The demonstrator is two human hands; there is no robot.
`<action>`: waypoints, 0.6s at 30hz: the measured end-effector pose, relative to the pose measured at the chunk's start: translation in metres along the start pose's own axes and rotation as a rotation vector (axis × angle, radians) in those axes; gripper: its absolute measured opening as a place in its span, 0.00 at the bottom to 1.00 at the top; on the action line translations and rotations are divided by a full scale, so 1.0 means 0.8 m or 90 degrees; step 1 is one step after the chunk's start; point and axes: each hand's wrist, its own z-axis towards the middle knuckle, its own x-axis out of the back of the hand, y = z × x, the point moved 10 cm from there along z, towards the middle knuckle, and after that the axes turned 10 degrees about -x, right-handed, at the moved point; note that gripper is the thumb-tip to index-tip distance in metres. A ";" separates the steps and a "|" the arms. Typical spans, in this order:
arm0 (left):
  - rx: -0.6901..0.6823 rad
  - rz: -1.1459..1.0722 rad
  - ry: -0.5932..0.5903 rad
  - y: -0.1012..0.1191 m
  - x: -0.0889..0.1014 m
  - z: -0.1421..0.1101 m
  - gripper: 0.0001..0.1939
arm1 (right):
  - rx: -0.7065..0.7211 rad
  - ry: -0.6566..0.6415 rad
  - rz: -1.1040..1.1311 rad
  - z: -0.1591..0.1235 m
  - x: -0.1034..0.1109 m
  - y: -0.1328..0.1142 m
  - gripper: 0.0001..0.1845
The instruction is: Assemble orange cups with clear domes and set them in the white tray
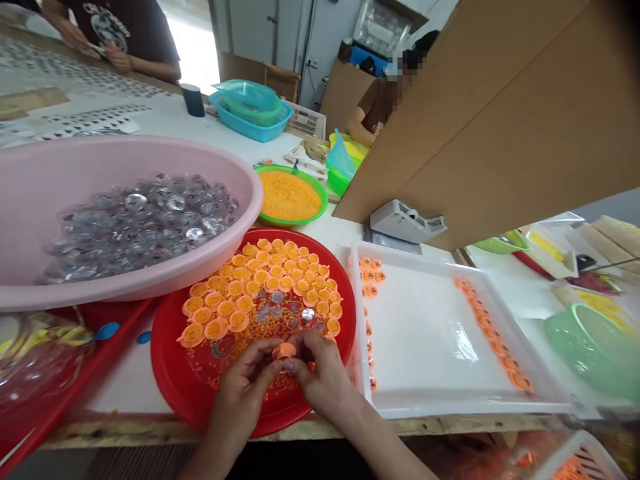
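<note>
Between the fingertips of both hands is a small orange plastic cup (285, 351), held over the near part of a round red tray (173, 380). My left hand (247, 377) pinches its left side, and my right hand (323, 370) grips it from the right. Rows of similar orange cups (235, 288) with yellow-orange filling stand on the tray's far half. Loose orange grains (267, 320) are scattered across the middle, along with a few clear discs. One shiny silver disc (308, 315) lies just beyond my right hand.
A pink basin (250, 193) of clear discs overlaps the tray at left. Behind stands a green bowl (323, 200) of orange grains. To the right, a white tray (415, 333) holds orange pieces along its sides, beside a cardboard panel (475, 120). Two people are across the table.
</note>
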 end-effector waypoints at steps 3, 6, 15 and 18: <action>-0.051 0.074 -0.044 0.023 -0.013 0.010 0.15 | -0.014 0.020 0.034 0.002 0.027 0.002 0.07; -0.092 0.190 -0.044 0.043 0.000 0.027 0.18 | -0.089 0.093 0.133 0.016 0.114 0.034 0.14; -0.169 0.546 0.105 0.039 0.113 0.040 0.12 | -0.304 0.359 -0.006 0.058 0.321 0.160 0.14; -0.236 0.593 0.068 0.044 0.100 0.031 0.11 | -0.299 0.354 -0.056 0.067 0.315 0.164 0.12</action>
